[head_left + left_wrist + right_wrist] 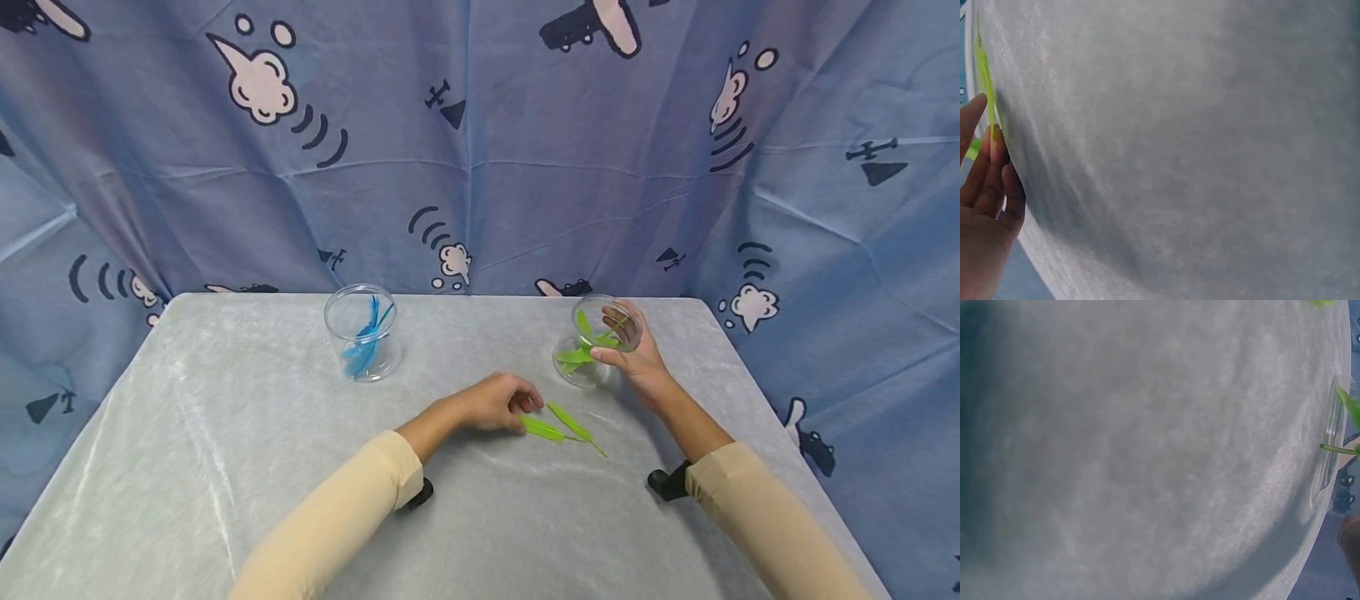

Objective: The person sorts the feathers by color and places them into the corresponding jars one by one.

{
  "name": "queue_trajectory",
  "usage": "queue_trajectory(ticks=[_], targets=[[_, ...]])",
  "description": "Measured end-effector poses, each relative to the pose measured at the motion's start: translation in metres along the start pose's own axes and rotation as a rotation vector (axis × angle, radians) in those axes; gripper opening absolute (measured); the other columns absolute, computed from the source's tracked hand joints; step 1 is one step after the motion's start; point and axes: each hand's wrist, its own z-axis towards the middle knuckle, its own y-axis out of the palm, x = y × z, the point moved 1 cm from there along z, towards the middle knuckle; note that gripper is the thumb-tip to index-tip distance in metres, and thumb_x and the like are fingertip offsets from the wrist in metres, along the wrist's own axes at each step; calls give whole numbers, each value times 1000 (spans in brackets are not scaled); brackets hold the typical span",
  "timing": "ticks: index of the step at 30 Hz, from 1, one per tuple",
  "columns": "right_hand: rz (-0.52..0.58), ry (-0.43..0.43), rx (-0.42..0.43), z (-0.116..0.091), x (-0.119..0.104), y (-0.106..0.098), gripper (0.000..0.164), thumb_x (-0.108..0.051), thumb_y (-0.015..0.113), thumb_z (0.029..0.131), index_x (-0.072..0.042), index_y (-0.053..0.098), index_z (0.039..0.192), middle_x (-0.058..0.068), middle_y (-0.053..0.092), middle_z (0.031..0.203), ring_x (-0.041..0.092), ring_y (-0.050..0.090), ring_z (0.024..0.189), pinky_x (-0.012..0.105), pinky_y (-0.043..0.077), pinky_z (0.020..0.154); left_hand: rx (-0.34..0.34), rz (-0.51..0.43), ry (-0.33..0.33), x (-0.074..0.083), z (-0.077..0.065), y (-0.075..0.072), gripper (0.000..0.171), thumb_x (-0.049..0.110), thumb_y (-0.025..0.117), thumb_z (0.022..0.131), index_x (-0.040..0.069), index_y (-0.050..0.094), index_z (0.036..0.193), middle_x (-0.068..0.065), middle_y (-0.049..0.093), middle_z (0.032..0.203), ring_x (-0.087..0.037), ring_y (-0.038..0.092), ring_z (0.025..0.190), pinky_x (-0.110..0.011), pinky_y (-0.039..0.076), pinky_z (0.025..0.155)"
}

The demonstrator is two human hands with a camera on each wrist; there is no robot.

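Observation:
My right hand (637, 358) holds a clear plastic cup (576, 377) at the right of the table, its fingers round the far side and its thumb at the near side. Green feathers (576, 356) are inside it. In the right wrist view, part of the cup (1330, 434) and a thumb (1350, 540) show at the edge. My left hand (495, 402) is low over the table, fingers bent and thumb apart from them. Its thumb tip is right at the end of one green feather (542, 428); another green feather (570, 421) lies beside it.
A second clear plastic cup (386, 360) with blue feathers (363, 350) inside stands at the back left. A pale grey cloth (247, 433) covers the table. Behind its far edge hangs a blue patterned curtain (510, 217).

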Motion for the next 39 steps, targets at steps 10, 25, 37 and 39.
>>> queue_trajectory(ticks=[10,25,37,39], targets=[[16,-12,3,1,2,0,91,12,69,84,-12,18,155,17,29,155,34,22,146,51,13,120,12,-29,-7,-1,-6,1,34,-10,74,82,3,71,114,-9,69,101,-8,60,81,-19,49,74],[27,-5,4,0,2,0,91,12,69,84,-15,19,155,21,25,157,31,23,145,49,14,120,59,-120,-17,-3,-10,-5,34,-9,72,83,0,69,116,-7,68,88,-7,59,72,-18,49,67],[4,-3,13,1,3,0,91,14,67,84,-14,18,156,20,26,157,33,22,146,53,13,120,254,-234,4,-4,-10,-21,33,-8,69,86,-4,66,118,-6,67,82,-9,58,67,-20,48,60],[6,-7,13,1,3,0,91,13,68,84,-14,19,156,20,27,157,33,22,146,52,13,120,287,-267,0,0,-10,-26,31,-8,69,87,-3,67,118,-6,67,83,-10,59,69,-20,47,61]])
